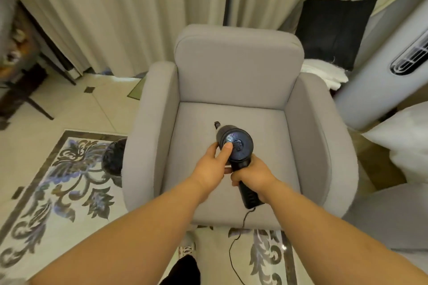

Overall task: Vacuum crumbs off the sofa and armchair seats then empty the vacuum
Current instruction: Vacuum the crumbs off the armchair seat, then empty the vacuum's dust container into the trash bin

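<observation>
The right hand (251, 177) grips the handle of the black handheld vacuum (235, 146), held above the grey armchair seat (266, 136); the left hand (214, 162) pinches its round rear cap, thumb pressing it. Best to steady the body, then sweep the narrow nozzle slowly over the woven fabric. Crumbs, if any, are too small to see

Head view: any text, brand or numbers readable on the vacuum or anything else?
None readable.
Vacuum: faint marks ring its round rear cap, too blurred to read.
Armchair, curtains and white fan: no text visible.
</observation>
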